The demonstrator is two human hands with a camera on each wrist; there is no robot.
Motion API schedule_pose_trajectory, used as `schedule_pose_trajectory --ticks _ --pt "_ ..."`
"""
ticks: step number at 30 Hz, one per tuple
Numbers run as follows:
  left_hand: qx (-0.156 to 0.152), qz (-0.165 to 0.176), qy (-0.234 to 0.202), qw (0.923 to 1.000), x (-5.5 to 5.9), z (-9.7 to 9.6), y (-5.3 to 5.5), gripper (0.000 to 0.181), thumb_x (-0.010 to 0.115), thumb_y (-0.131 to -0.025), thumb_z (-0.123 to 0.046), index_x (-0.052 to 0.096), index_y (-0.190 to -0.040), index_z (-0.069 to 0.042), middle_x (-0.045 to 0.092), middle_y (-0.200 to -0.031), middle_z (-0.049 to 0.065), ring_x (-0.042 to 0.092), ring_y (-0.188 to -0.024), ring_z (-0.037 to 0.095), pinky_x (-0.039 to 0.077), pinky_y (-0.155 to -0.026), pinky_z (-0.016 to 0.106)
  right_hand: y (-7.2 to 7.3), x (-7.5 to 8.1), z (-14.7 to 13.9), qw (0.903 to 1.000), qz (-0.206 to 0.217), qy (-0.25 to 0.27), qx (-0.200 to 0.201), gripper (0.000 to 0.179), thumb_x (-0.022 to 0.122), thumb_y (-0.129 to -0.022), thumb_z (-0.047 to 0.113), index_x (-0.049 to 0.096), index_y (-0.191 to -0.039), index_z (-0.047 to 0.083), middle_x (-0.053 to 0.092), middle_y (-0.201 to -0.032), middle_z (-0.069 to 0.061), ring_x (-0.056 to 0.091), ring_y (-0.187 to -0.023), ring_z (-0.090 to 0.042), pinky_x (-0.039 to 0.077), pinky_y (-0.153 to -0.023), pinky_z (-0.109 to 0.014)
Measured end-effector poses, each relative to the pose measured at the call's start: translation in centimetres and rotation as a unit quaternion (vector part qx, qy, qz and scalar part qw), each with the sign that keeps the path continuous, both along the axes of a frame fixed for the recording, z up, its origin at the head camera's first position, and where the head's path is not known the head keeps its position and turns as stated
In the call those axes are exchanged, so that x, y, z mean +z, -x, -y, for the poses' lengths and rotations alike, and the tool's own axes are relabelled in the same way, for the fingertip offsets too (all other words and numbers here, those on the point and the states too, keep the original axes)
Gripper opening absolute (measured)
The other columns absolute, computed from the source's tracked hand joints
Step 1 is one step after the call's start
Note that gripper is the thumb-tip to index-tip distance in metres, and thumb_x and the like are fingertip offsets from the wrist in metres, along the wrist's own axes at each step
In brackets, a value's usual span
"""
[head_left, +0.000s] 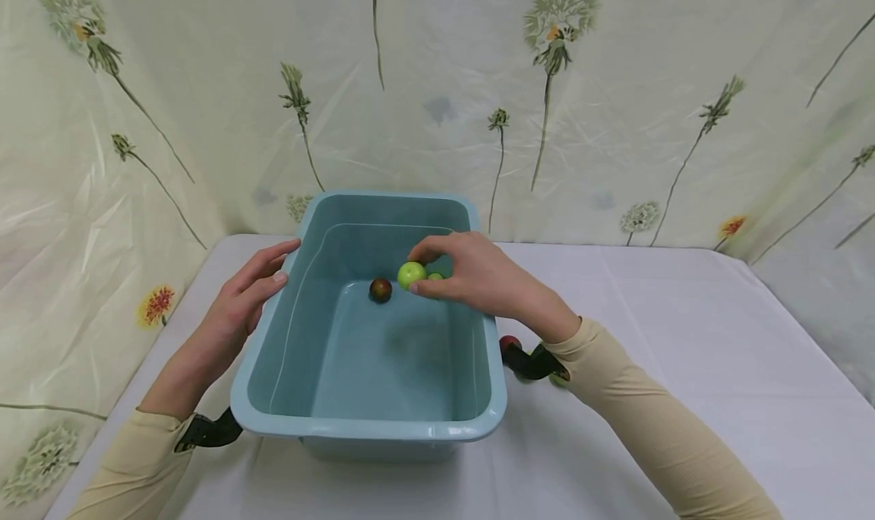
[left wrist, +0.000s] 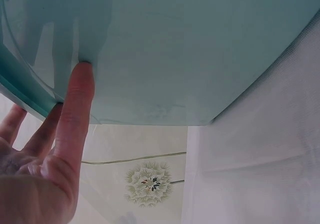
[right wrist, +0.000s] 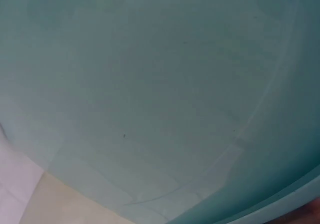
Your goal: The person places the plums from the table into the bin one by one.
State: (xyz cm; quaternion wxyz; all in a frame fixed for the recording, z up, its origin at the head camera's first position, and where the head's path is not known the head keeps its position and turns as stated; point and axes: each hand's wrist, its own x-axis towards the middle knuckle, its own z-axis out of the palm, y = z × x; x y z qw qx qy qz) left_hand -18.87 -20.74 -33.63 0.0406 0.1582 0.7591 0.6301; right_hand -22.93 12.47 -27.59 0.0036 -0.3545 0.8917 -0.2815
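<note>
A light blue plastic basin stands in the middle of the head view. Over its inside, my right hand pinches a round, shiny green fruit between thumb and fingertips. Another green fruit shows partly behind that hand; whether it is held too I cannot tell. On the basin floor lies a dark reddish-brown round fruit. My left hand touches the basin's left side near the rim. In the left wrist view, one straight finger rests against the outer wall. The right wrist view shows mostly basin wall.
Right of the basin, partly hidden by the right wrist and its black strap, lie a red fruit and a green one. A white cloth covers the table. Behind it hangs a flower-patterned sheet.
</note>
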Motion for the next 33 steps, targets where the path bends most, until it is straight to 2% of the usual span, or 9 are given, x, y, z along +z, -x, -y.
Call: schedule_pose_trajectory --ticks 5,11,16,25,33 --pt "0.0 -0.002 0.002 1.0 0.0 0.0 0.0 0.049 0.04 -0.105 -0.037 0.034 -0.153 -0.03 0.029 -0.154 0.006 0.044 -0.127 0.026 0.05 -0.088 0.032 -0.1 0.0 -0.1 1.0 0.004 0.003 -0.004 0.032 0.073 -0.09 0.03 0.068 -0.118 0.015 0.066 -0.111 0.007 0.057 -0.107 -0.009 0.045 -0.092 -0.035" --pt "0.0 -0.003 0.003 1.0 -0.1 0.1 0.1 0.048 0.04 -0.105 -0.037 0.034 -0.153 -0.03 0.03 -0.154 0.006 0.045 -0.127 0.026 0.05 -0.088 0.032 -0.4 -0.1 -0.2 0.9992 0.006 0.039 -0.004 0.033 0.072 -0.091 0.028 0.066 -0.121 0.017 0.065 -0.113 0.008 0.057 -0.109 -0.008 0.045 -0.094 -0.035" --pt "0.0 -0.003 0.002 1.0 -0.1 0.1 0.1 0.048 0.04 -0.105 -0.037 0.035 -0.152 -0.03 0.031 -0.154 0.006 0.047 -0.124 0.026 0.051 -0.086 0.033 -0.8 -0.3 -0.6 0.9977 -0.011 0.065 -0.016 0.033 0.07 -0.092 0.03 0.065 -0.123 0.018 0.065 -0.115 0.01 0.056 -0.112 -0.008 0.044 -0.096 -0.038" --pt "0.0 -0.003 0.002 1.0 0.1 0.0 0.0 0.048 0.04 -0.105 -0.037 0.034 -0.153 -0.029 0.03 -0.154 0.007 0.048 -0.123 0.025 0.052 -0.085 0.032 -1.8 -0.6 -2.2 0.9912 -0.033 0.111 -0.065 0.035 0.07 -0.092 0.035 0.065 -0.124 0.021 0.061 -0.125 0.008 0.051 -0.123 -0.011 0.044 -0.098 -0.043" --pt "-0.004 0.0 -0.005 1.0 0.0 0.0 0.0 0.048 0.04 -0.106 -0.036 0.034 -0.153 -0.029 0.03 -0.154 0.007 0.046 -0.125 0.026 0.051 -0.087 0.032 -2.3 -1.2 -4.3 0.9814 -0.037 0.154 -0.107 0.036 0.071 -0.092 0.037 0.065 -0.125 0.024 0.06 -0.125 0.01 0.048 -0.126 -0.01 0.038 -0.103 -0.044"
